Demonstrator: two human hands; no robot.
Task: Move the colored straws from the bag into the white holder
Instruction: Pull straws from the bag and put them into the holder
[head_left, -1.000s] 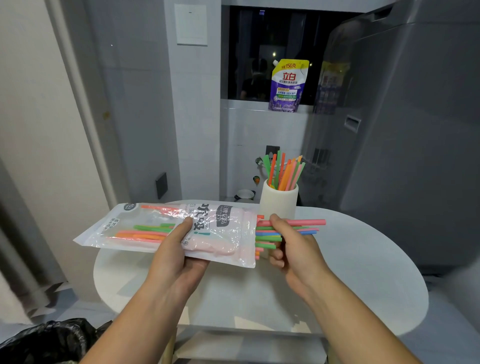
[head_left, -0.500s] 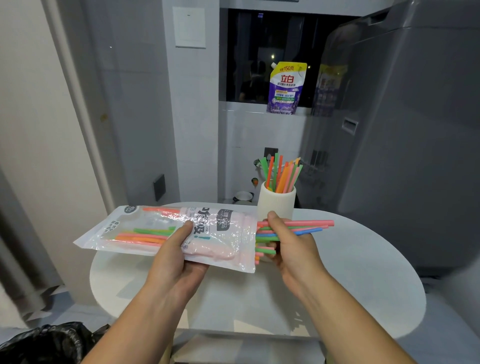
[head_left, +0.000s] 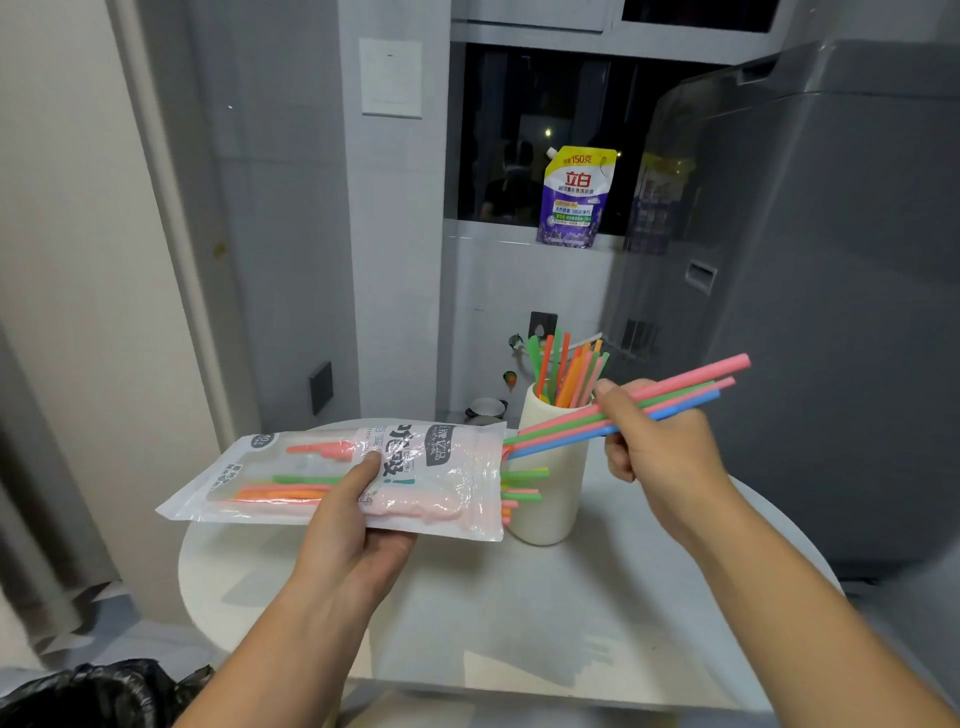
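My left hand (head_left: 353, 514) grips a clear plastic straw bag (head_left: 291, 478) from below, thumb on top, holding it level above the table. Several straw ends (head_left: 519, 486) stick out of its open right side. My right hand (head_left: 654, 441) pinches a small bundle of pink, green and blue straws (head_left: 685, 387), drawn almost fully out of the bag and slanting up to the right. The white holder (head_left: 556, 493) stands on the table right behind the bag's mouth, with several orange, green and pink straws (head_left: 566, 369) upright in it.
The round white table (head_left: 519, 613) lies beneath both hands. A grey appliance (head_left: 831, 260) fills the right side. A purple detergent pouch (head_left: 576, 197) stands on the window ledge. A black bin bag (head_left: 88, 696) sits at the lower left floor.
My right hand has pulled the bundle of straws rightward and upward out of the bag, tilting them. The left hand holds the bag in about the same place.
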